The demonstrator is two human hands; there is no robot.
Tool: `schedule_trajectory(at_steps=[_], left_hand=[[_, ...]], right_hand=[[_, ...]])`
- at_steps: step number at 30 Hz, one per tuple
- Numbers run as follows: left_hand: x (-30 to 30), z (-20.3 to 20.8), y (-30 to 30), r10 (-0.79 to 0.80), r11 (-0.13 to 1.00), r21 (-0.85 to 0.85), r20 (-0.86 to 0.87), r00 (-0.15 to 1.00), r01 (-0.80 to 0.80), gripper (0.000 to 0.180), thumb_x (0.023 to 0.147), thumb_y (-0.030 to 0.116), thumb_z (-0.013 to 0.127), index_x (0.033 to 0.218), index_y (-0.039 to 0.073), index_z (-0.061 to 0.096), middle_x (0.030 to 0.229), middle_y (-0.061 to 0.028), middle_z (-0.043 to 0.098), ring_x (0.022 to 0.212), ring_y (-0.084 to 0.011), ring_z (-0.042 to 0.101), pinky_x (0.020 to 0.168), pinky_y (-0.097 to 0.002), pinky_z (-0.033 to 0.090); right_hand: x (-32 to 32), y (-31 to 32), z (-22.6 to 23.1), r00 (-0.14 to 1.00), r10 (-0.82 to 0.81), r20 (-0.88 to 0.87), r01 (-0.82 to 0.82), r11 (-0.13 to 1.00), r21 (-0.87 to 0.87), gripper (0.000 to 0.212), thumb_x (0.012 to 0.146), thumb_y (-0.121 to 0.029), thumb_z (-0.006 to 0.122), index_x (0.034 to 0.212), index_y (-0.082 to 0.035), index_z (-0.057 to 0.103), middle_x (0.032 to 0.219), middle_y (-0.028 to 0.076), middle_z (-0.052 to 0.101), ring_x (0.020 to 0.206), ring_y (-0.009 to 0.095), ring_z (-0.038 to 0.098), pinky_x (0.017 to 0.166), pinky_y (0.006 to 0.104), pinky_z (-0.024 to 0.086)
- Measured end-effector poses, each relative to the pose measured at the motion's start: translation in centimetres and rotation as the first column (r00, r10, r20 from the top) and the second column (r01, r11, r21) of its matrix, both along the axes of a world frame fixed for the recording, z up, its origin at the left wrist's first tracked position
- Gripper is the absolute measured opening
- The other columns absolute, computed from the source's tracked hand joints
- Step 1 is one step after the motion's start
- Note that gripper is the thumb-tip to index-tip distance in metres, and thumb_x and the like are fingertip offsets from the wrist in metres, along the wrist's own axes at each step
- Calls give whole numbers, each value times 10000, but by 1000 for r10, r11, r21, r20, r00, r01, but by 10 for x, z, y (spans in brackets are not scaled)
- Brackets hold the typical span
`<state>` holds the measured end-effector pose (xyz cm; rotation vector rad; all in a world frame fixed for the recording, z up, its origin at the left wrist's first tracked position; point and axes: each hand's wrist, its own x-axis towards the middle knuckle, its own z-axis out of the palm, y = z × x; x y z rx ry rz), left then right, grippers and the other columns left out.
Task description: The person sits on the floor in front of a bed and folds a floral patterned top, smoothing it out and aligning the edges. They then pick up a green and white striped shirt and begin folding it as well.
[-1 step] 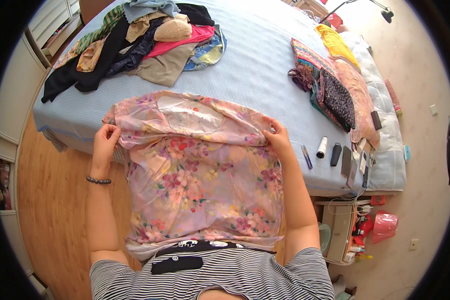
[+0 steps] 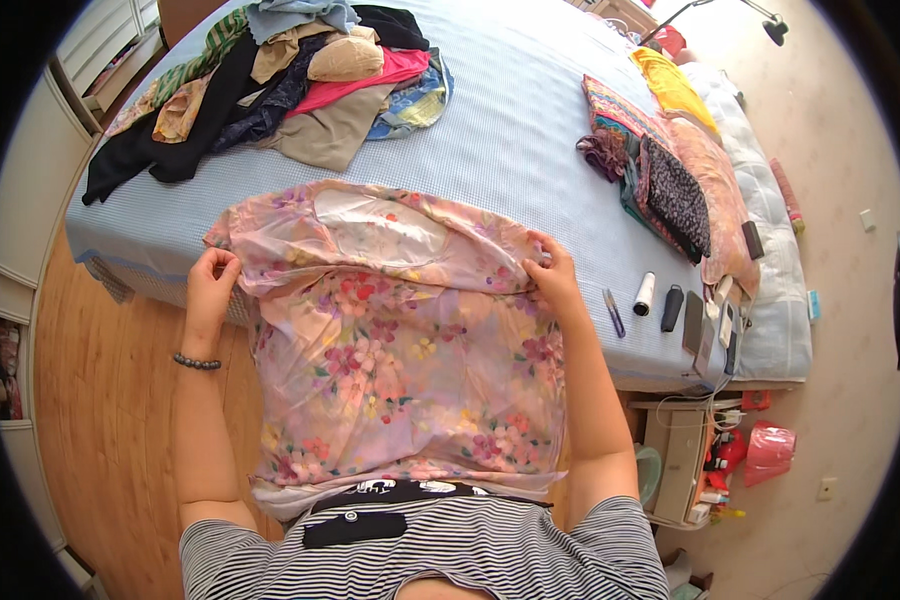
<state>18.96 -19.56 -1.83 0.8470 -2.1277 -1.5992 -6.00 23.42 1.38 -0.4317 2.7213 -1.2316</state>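
Note:
A thin pink floral top (image 2: 400,375) hangs spread between my hands, its upper part resting on the near edge of the bed and its lower part reaching my waist. An oval neck opening shows near its far edge, where the cloth is bunched and creased. My left hand (image 2: 210,290) pinches the left side of the fabric between thumb and fingers. On the opposite side, my right hand (image 2: 555,278) grips the right edge the same way. A dark bead bracelet (image 2: 197,362) circles my left wrist.
The bed (image 2: 510,130) has a pale blue cover. A jumbled clothes pile (image 2: 320,100) lies at the far left. Folded clothes (image 2: 660,180) sit at the right, near a white tube (image 2: 645,295), a pen-like item (image 2: 614,313) and phones. A small cabinet (image 2: 670,460) stands beside the bed.

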Motion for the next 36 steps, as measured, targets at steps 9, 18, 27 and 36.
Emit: schedule_trajectory(at_steps=[9, 18, 27, 36], left_hand=[[-59, 28, 65, -191, 740, -669, -121, 974, 62, 136, 762, 44, 645, 889, 19, 603, 977, -98, 577, 928, -292, 553, 800, -366, 451], [-70, 8, 74, -183, 882, -458, -120, 976, 109, 81, 768, 9, 622, 847, 19, 609, 930, -94, 579, 894, -277, 561, 767, -347, 458], [-73, 0, 68, -253, 783, -606, -96, 963, 145, 55, 815, 14, 569, 865, 8, 591, 989, -108, 575, 965, -257, 560, 859, -329, 428], [-77, -10, 60, -261, 807, -556, -37, 965, 197, 68, 855, 39, 560, 905, -3, 576, 1050, -90, 551, 990, -240, 544, 865, -300, 418]], right_hand=[[39, -144, -1, 921, 295, -254, -339, 929, -149, 108, 743, -68, 633, 847, -58, 661, 810, 116, 582, 753, 285, 596, 691, 375, 471], [13, -164, -46, 971, 166, -173, -200, 960, -198, 25, 796, -67, 604, 808, -47, 609, 780, 115, 635, 719, 280, 632, 636, 333, 488], [-16, 6, 30, 974, -47, 223, 199, 649, -734, 208, 952, -168, 453, 768, -70, 467, 620, 69, 581, 539, 174, 616, 440, 239, 431], [-39, 290, -1, 727, -632, -269, 628, 770, -113, 262, 796, -211, 685, 671, 10, 620, 540, 45, 581, 406, 128, 500, 435, 276, 400]])
